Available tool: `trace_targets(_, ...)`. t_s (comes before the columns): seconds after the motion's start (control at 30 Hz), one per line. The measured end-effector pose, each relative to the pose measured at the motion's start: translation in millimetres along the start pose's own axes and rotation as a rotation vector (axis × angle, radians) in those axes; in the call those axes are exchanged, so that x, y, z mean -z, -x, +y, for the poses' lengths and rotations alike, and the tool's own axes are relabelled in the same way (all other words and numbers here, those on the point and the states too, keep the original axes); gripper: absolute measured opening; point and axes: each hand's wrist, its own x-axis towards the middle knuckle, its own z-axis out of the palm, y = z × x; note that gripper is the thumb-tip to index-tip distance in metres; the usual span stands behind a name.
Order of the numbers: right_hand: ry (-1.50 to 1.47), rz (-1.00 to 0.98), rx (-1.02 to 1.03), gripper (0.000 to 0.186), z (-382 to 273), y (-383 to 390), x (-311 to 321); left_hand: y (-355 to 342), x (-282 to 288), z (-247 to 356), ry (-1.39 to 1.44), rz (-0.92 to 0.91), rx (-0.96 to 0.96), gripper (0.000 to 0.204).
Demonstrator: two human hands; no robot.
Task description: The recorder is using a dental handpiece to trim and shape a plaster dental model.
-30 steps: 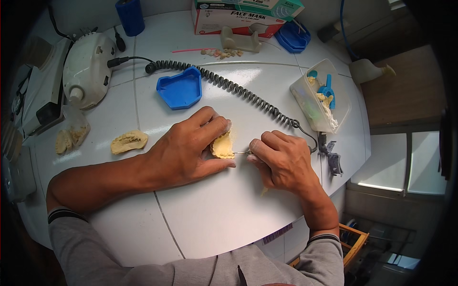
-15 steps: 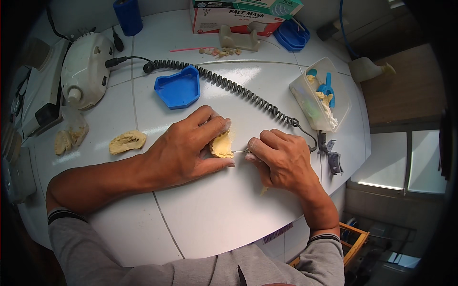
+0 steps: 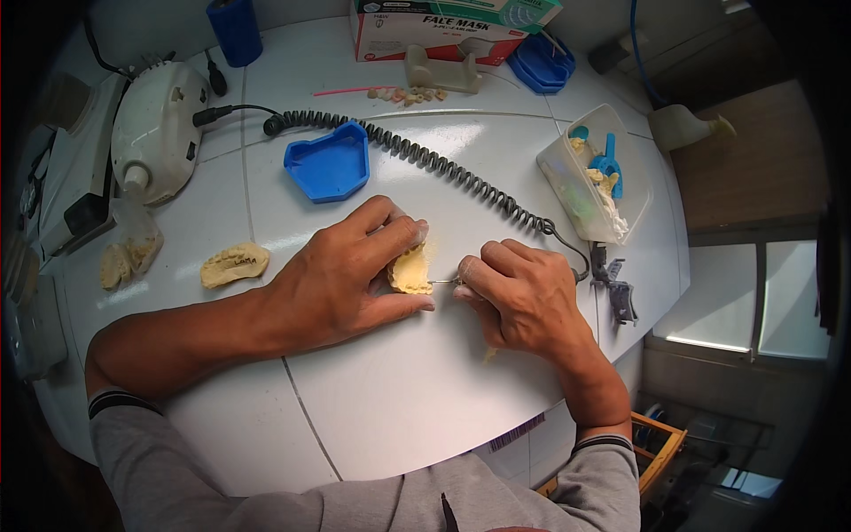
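My left hand [image 3: 350,275] grips a yellow dental plaster cast [image 3: 410,269] between thumb and fingers, pressing it on the white table [image 3: 399,399]. My right hand [image 3: 523,297] is closed around a handpiece whose thin metal bur [image 3: 443,282] touches the cast's right side. A black coiled cord [image 3: 443,168] runs from the right hand back to a white motor unit [image 3: 160,133] at the far left.
A second yellow cast [image 3: 233,265] lies left of my left hand, more casts [image 3: 120,262] near the table's left edge. A blue tray mould [image 3: 330,164] sits behind. A clear box [image 3: 594,173] with blue parts stands right; a carton [image 3: 434,31] and blue lids at the back.
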Motion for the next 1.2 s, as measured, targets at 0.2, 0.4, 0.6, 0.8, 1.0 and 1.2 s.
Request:
trace_targets(0.2, 0.001, -0.01, 0.003, 0.019, 0.4, -0.4, 1.5, -0.4, -0.3, 0.3, 0.003, 0.006, -0.004, 0.068)
trace_targets(0.4, -0.003, -0.018, 0.001, 0.019, 0.7, -0.5, 1.1, 0.7, -2.4, -4.1, -0.021, 0.037, -0.048, 0.068)
trace_targets(0.6, -0.008, -0.017, 0.003, 0.019, 0.8, -0.7, 2.2, 0.3, 0.0, 0.7, -0.002, 0.005, 0.003, 0.068)
trace_targets(0.8, -0.005, -0.02, 0.005, 0.019, 1.4, -0.5, 2.3, 0.2, -0.8, -0.6, -0.013, 0.0, -0.005, 0.069)
trace_targets(1.0, 0.001, -0.02, 0.007, 0.019, 0.9, -0.8, 2.4, 0.0, -0.7, 0.4, -0.038, 0.001, -0.005, 0.07)
trace_targets(1.2, -0.01, -0.018, 0.013, 0.019, 2.5, -0.2, 1.9, 0.0, -1.4, 0.1, -0.042, 0.017, -0.018, 0.067)
